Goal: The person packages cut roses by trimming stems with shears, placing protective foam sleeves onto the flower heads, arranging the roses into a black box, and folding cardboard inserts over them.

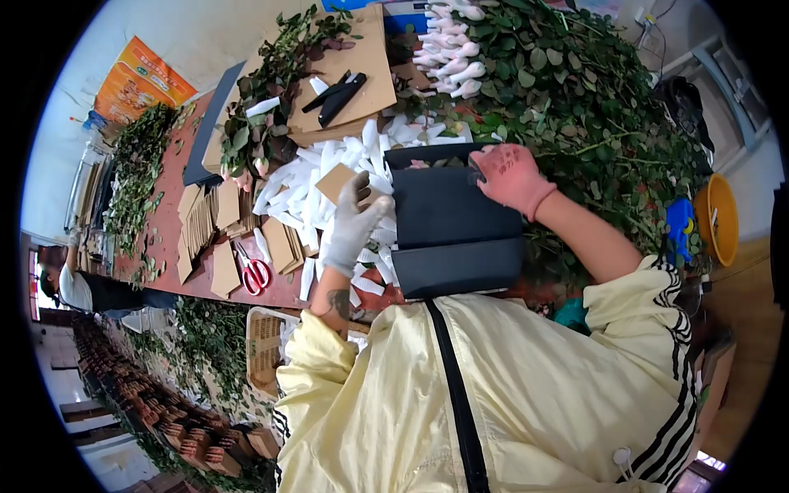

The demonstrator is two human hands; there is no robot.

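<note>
Gloved in grey, my left hand (355, 223) rests with its fingers loosely spread at the left edge of the dark folded wrapping sheet (454, 220), gripping nothing that I can see, its fingertips near a small brown card (339, 181) that lies just left of the sheet. Over on the sheet's far right corner, my right hand (511, 176), in a pink glove, is curled down onto the top edge, fingers bent and pinching the dark sheet there.

That sheet lies flat on the table (168, 234) straight in front of my chest, its near part folded over as a band. Tucked under the sheet's far edge and spreading to its left is a heap of white foam sleeves (302, 197). Beyond the sheet and to its right is a big pile of leafy rose stems (575, 90), with white-sleeved buds (448, 49) at the pile's far left. Left of the sheet, past the foam sleeves, lie stacks of brown cards (215, 226) and red-handled scissors (253, 269). Farther off from the sheet, a black stapler (337, 94) sits on a large cardboard sheet (362, 53).
</note>
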